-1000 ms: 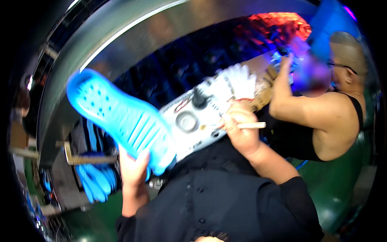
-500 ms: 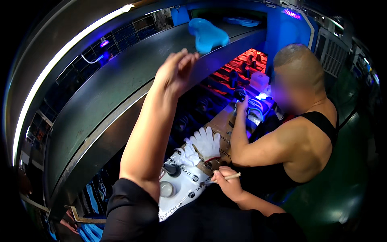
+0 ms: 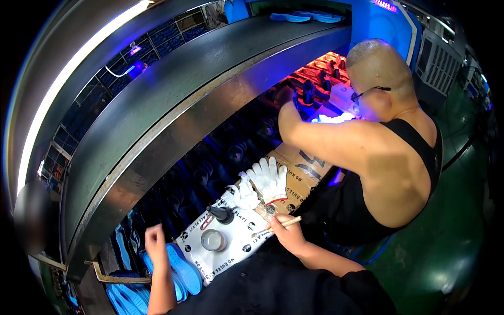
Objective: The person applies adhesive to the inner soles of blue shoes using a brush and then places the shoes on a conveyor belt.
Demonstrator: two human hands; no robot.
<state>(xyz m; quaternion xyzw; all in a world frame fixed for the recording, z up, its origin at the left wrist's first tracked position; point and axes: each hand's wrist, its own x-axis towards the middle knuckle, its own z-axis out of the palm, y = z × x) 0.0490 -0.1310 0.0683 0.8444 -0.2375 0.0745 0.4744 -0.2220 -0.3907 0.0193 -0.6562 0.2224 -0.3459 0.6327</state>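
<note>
Beside the conveyor belt [image 3: 157, 89], over the edge of the white-covered tabletop [image 3: 228, 256], grips a brush [image 3: 292, 221], likely light and stiff, best taken mid-handle, in the right hand [image 3: 289, 237], and holds the left hand [image 3: 155, 242] half-curled, seemingly empty, near blue soles [image 3: 185, 270].

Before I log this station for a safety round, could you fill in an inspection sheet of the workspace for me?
Surface: white printed sheet, with brown cardboard beyond it.
Job's things: brush; small round cup on the sheet; blue soles at lower left.
Clutter: white gloves; black bottle-like container.
Hands: right hand grips the brush, bristles over the sheet; left hand is near the soles, grip unclear.
Cables: dark cable or hose at far right, apparently on the green floor.
Surroundings: co-worker close at right; dark belt-like surface beyond.
</note>
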